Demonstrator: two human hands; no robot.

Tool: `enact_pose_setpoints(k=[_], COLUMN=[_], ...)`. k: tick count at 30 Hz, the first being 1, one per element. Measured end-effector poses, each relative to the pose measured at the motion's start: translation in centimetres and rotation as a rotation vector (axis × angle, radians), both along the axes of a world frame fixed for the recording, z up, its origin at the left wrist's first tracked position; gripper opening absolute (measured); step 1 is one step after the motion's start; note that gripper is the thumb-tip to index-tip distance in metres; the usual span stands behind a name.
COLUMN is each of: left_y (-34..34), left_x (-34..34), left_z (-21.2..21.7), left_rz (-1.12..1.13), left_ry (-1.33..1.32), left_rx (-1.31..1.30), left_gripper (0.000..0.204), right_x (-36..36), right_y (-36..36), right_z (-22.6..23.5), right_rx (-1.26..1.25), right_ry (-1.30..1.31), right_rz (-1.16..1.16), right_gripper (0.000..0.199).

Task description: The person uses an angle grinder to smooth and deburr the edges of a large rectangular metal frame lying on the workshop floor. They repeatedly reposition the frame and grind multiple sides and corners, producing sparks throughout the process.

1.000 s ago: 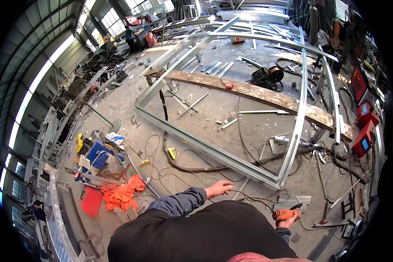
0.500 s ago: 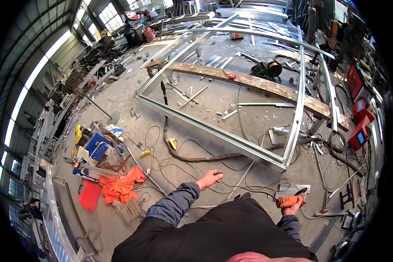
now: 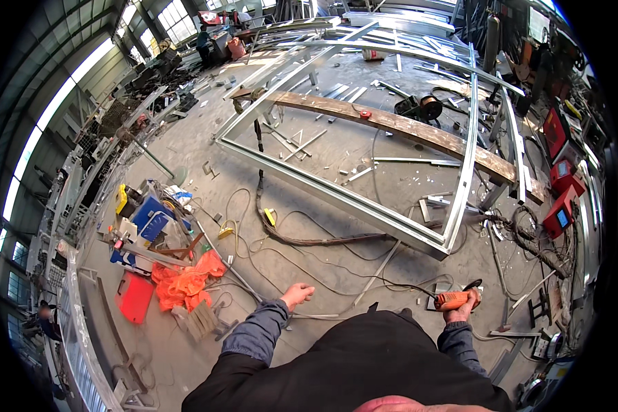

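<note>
My right hand grips the orange body of an angle grinder low at the right. The grinder's dark disc end points up, and its cord trails off to the left over the floor. My left hand hangs in front of me, with its fingers curled in and nothing visible in them. Beyond both hands lies a large silver metal frame, raised off the floor; neither hand touches it. A brown wooden plank runs across beneath the frame.
Cables and a thick dark hose loop across the floor. At left are an orange plastic sheet, a red panel and a blue toolbox. Red machines stand at right. Metal offcuts lie scattered about.
My left hand has moved left and a little closer to my body, its fingers more curled. My right hand still holds the grinder, whose disc end has tilted up slightly. The view has shifted a little.
</note>
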State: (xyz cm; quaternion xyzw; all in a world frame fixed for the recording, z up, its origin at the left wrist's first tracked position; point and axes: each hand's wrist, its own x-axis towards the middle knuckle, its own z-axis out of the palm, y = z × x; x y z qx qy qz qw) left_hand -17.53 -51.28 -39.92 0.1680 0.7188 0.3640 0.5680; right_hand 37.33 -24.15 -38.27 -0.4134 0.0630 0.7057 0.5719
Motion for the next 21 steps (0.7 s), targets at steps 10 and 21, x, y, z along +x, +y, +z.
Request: enact_pose_setpoints(k=[10,21], left_y=[-1.6,3.8], left_x=[8.8,18.0], left_z=[-3.9,-7.0], left_rz=[0.095,0.056], left_ry=[-0.086,-0.029], left_rx=[-0.121,-0.143], left_gripper=[0.041,0.05], right_x=[1.3,7.8], right_y=[1.6,5.3], right_z=[0.2,-0.6], right_rx=[-0.001,-0.072], right_ry=[0.028,-0.038], right_rz=[0.08,-0.044], right_gripper=[0.051,0.046])
